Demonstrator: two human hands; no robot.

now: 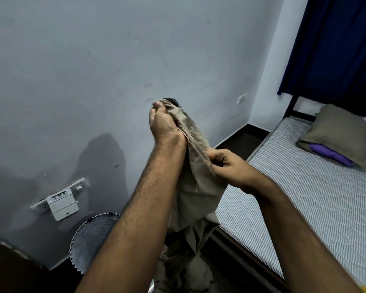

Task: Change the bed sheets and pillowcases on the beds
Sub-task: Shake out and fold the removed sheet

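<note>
Our left hand (164, 123) grips the top of the tan sheet (195, 176) and our right hand (230, 168) pinches its edge lower down, so the cloth hangs lengthwise just beside the bare mattress (304, 182), nearer our right hand.

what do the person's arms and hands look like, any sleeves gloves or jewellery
Both forearms are bare as far as the frame shows, with no sleeve in view. The left hand and right hand wear no gloves, and no ring, watch or bracelet is visible. The left forearm shows dark hair along it.
</note>
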